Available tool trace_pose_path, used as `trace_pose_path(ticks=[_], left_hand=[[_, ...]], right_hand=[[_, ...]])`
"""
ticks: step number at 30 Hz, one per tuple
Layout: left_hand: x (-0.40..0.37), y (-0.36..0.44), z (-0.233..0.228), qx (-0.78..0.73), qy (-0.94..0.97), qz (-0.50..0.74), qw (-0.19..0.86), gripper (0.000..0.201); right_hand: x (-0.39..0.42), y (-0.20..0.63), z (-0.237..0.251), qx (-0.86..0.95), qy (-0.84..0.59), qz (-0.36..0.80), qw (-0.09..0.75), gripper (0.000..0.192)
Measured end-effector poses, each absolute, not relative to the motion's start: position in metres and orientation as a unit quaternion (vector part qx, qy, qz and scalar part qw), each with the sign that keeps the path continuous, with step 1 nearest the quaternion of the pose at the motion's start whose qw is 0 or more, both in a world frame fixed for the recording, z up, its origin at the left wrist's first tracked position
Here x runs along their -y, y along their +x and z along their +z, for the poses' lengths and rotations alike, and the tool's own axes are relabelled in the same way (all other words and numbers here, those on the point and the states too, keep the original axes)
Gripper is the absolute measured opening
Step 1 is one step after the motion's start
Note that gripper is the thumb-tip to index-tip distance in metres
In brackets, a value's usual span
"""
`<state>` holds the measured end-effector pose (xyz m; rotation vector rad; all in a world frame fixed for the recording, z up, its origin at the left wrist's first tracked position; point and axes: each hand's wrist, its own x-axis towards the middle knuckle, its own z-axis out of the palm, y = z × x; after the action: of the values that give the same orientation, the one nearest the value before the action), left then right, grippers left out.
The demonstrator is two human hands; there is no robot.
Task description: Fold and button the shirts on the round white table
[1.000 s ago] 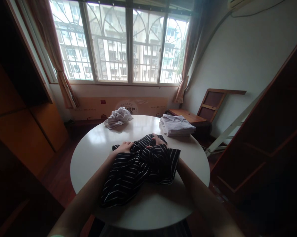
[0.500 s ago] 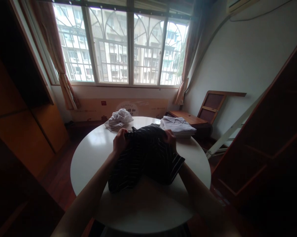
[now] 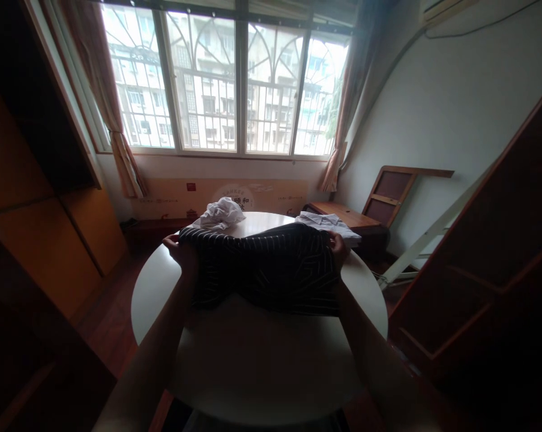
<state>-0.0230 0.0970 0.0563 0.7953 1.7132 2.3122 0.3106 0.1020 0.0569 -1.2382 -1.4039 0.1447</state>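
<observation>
A black garment with thin white stripes [image 3: 266, 264], perhaps a shirt, is stretched sideways over the round white table [image 3: 266, 366]. My left hand [image 3: 183, 252] is closed on its left end. At the opposite end, my right hand [image 3: 339, 247] grips the cloth, fingers wrapped round the edge. The garment's lower side hangs toward me in loose folds, and the dark cloth hides its exact shape. Behind it on the table lie a crumpled white cloth [image 3: 222, 213] to the left and a folded white shirt [image 3: 327, 222] to the right, partly covered by the striped garment and my right hand.
A low wooden table [image 3: 343, 213] and a leaning wooden frame [image 3: 388, 192] stand beyond the table at the right. Orange cabinets [image 3: 45, 246] line the left. A printed cardboard panel [image 3: 171, 195] sits under the barred window [image 3: 207, 90].
My hands have moved apart, left hand to the left and right hand to the right. The striped garment has gone from bunched to spread wide between them.
</observation>
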Motion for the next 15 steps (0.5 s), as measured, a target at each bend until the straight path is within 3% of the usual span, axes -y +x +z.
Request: trace_pose_path(ticks=[3, 5, 8, 10, 12, 15], left_hand=[[-0.104, -0.017, 0.052, -0.550, 0.337, 0.754, 0.124, 0.024], [-0.107, -0.009, 0.046, -0.553, 0.437, 0.696, 0.140, 0.035], [-0.109, 0.005, 0.034, -0.558, 0.640, 0.494, 0.185, 0.060], [-0.106, 0.013, 0.026, -0.554, 0.729, 0.343, 0.209, 0.068], [-0.101, 0.020, 0.021, -0.557, 0.771, 0.237, 0.200, 0.068], [-0.094, 0.026, 0.019, -0.539, 0.799, 0.206, 0.167, 0.066]], right_hand=[[-0.105, 0.313, 0.055, 0.574, -0.554, 0.107, 0.593, 0.044], [-0.104, 0.308, 0.051, 0.600, -0.554, 0.189, 0.546, 0.055], [-0.099, 0.293, 0.042, 0.715, -0.522, 0.269, 0.378, 0.076], [-0.093, 0.280, 0.035, 0.787, -0.511, 0.232, 0.254, 0.086], [-0.088, 0.268, 0.029, 0.822, -0.516, 0.176, 0.164, 0.078], [-0.085, 0.254, 0.027, 0.831, -0.525, 0.143, 0.114, 0.029]])
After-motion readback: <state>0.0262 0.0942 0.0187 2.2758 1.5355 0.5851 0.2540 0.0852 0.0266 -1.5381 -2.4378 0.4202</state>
